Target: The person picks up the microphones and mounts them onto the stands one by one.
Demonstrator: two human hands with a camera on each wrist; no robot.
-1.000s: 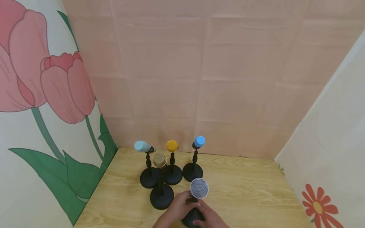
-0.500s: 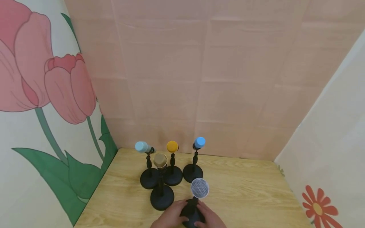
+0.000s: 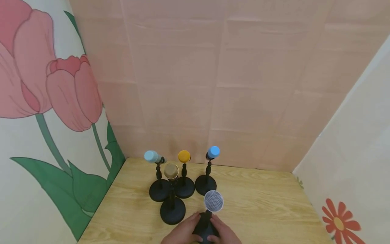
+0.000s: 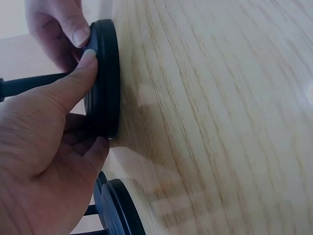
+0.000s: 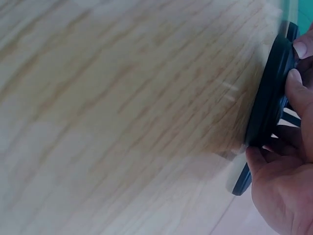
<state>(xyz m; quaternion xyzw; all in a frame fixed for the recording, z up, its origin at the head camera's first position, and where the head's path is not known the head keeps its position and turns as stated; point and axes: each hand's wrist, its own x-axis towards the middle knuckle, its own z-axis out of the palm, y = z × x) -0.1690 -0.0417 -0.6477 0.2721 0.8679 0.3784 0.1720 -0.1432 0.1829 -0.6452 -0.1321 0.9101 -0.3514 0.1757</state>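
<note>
A microphone with a silver mesh head [image 3: 214, 201] stands on a desk stand near the front of the table. Its round black base [image 4: 112, 78] sits flat, or nearly so, on the wood. My left hand [image 3: 181, 231] grips the left side of this base, thumb on top and fingers at the rim. From the opposite side my right hand [image 3: 226, 231] holds it, with its thumb [image 5: 296, 85] on the upper face and fingertips low at the edge. In the left wrist view both thumbs come close together over the base.
Several other microphones on black stands are grouped behind and to the left: pale blue [image 3: 151, 156], gold [image 3: 171, 171], orange [image 3: 184, 156] and bright blue [image 3: 213, 151]. The gold one's base [image 3: 172, 211] is closest to my left hand. A pinkish cloth wall [image 3: 243, 101] closes the back.
My left hand has gone from the stand's stem down to the left side of its base, and its thumb has shifted on the base. The right hand and the microphones have hardly moved.
</note>
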